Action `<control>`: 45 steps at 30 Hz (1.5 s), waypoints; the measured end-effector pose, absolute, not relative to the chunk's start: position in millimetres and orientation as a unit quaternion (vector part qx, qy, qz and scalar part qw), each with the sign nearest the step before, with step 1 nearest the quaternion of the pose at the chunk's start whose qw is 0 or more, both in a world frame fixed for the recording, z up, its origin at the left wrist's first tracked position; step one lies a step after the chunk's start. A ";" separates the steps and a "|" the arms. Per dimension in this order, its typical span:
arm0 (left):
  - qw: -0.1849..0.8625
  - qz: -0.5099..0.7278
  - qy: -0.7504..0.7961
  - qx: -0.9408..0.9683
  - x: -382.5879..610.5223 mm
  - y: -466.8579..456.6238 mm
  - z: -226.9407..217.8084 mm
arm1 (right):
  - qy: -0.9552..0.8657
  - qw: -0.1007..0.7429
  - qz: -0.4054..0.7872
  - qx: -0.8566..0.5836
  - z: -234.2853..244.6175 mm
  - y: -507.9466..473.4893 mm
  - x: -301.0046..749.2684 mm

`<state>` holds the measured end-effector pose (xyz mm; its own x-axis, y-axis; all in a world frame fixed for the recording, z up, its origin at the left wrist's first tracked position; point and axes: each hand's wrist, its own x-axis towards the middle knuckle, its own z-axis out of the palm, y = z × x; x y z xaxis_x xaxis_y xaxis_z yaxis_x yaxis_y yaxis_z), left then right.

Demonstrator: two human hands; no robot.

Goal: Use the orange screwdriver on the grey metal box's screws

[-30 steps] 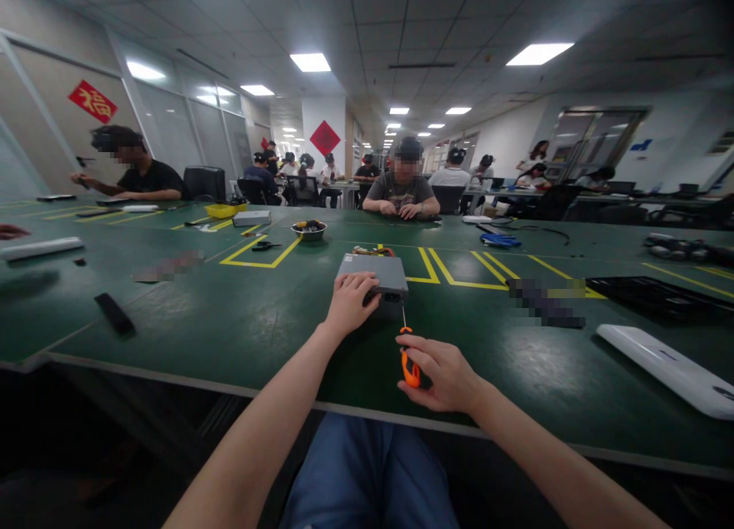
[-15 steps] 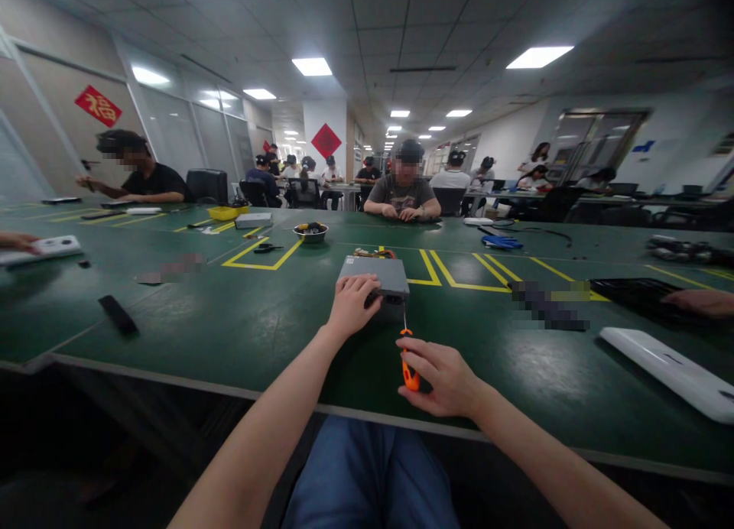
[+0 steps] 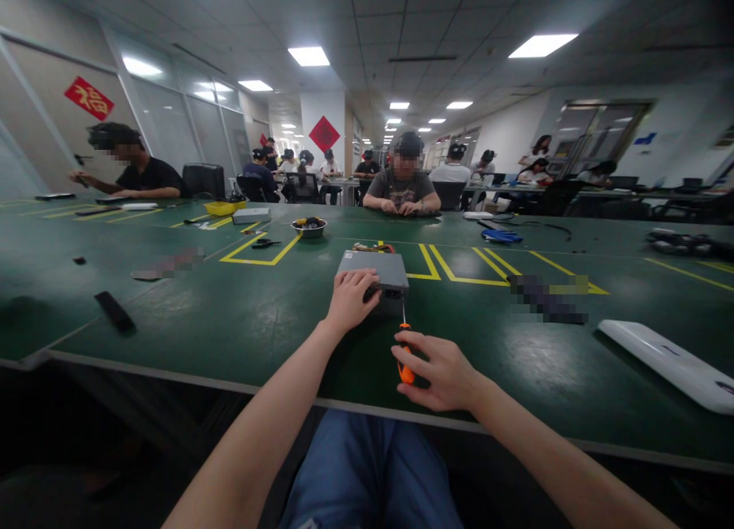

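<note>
A grey metal computer power supply (image 3: 375, 267) rests on the green table in front of me, with a bundle of coloured wires (image 3: 372, 248) at its far side. My left hand (image 3: 352, 298) grips its near left part, fingers over the top and thumb at the front face beside a black socket. In my right hand (image 3: 439, 368) is a screwdriver (image 3: 407, 365) with an orange and black handle, held between fingertips and thumb. Its shaft points up to the lower right corner of the front face. The tip's exact seat is too small to tell.
A metal bowl (image 3: 309, 227) of small things and a yellow tray (image 3: 225, 208) stand farther back. To the right lie a white panel (image 3: 665, 365) and a blue cable (image 3: 500, 237); a black strip (image 3: 115, 313) lies left. A person (image 3: 401, 185) sits opposite.
My right fingers have loosened and shifted slightly on the screwdriver handle. The other people's hands at the left and right edges, with a white device and a black tray, are gone from view.
</note>
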<state>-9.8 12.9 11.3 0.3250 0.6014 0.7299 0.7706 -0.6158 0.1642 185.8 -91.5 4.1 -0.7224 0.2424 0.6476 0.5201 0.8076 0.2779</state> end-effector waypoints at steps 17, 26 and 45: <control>0.111 -0.392 -0.427 -0.807 -9.4 14.8 9.9 | -0.917 0.327 -0.159 -0.162 -0.5 -87.0 181.6; 0.109 -0.401 -0.421 -0.806 -9.1 13.7 9.9 | -0.918 0.319 -0.153 -0.181 -0.1 -85.2 179.6; 0.110 -0.406 -0.415 -0.807 -9.4 11.5 12.2 | -0.927 0.272 -0.183 -0.180 2.6 -86.2 173.0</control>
